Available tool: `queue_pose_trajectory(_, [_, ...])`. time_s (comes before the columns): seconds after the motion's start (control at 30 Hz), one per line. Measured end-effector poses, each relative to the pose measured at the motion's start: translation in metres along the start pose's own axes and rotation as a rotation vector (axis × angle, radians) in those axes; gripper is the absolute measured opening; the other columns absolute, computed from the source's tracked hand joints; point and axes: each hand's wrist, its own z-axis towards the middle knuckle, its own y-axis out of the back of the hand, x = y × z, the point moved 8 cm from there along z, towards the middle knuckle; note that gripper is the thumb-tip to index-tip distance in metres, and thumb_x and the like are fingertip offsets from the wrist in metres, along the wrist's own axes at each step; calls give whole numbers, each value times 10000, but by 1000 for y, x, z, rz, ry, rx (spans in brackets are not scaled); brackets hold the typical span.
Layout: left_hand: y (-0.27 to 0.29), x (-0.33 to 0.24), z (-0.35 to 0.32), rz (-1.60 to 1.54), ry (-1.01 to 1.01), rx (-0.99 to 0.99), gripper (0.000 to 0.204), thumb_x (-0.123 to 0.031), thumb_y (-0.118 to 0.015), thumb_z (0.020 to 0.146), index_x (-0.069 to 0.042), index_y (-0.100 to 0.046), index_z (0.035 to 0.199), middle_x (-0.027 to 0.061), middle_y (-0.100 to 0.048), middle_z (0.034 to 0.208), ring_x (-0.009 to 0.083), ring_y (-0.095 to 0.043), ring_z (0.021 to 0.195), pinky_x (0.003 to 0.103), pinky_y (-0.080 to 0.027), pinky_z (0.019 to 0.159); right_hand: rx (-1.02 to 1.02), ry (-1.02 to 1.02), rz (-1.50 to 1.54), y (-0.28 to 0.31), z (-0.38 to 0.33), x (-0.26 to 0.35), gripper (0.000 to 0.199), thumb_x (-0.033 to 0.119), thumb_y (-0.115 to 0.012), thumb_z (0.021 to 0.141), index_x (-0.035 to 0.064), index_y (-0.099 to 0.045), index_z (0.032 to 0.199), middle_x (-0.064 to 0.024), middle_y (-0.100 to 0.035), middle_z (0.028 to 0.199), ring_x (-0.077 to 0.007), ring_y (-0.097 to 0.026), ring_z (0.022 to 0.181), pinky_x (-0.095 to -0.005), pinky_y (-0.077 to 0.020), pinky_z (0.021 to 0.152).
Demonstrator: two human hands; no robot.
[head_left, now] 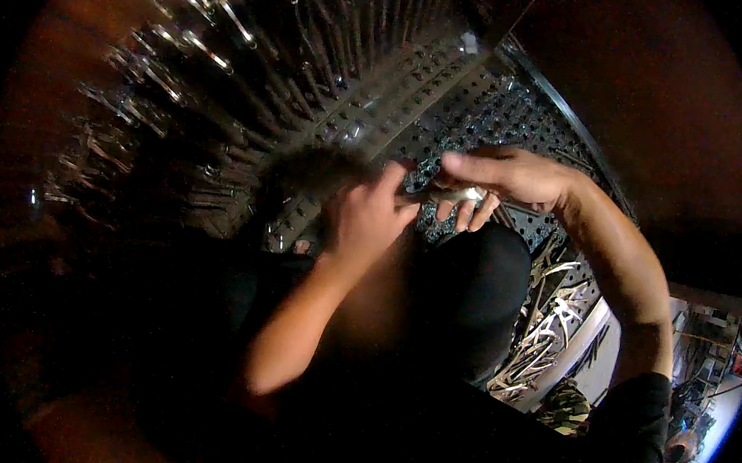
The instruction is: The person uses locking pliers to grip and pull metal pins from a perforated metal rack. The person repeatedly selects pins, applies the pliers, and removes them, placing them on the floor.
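Observation:
My left hand (360,224) reaches in from below, its thumb and index finger bent toward a dark, narrow piece (416,197) between my hands. Whether the fingertips grip that piece is hard to see. My right hand (512,179) curls round a shiny, rounded metal part (474,193), thumb on top and fingertips underneath. Most of this part is covered by the fingers, so its exact kind does not show. Beneath both hands lies a perforated dark metal plate (500,103) strewn with small glinting bits.
Rows of long, thin metal rods (231,24) with bright ends fill the upper left. Pale, slender metal strips (549,326) lie heaped at the lower right, beside patterned cloth (567,407). A black rounded shape (480,295) sits just below my hands. Dark walls surround the space.

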Motion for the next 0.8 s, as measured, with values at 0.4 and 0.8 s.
queue_pose_trajectory(0.4, [46,-32,-18,-1878,51,-15,429,-287,-509,953,-83,-459,1327,97,-556,1095,145,-528,754,361,-484,777,-231,479,511,-117,10,-50,466,416,-389,1096,13,-617,1148,-47,-619,844,-147,-557,748,-290,-461,729])
queue_pose_trajectory(0.8, [16,-42,-32,-1831,80,248,456,-525,-482,1034,-92,-520,1174,81,-573,963,218,-567,943,409,-475,947,-1057,693,-377,-105,-36,-19,187,126,-458,1041,-3,-569,962,-158,-539,697,-348,-553,624,-394,-441,610])
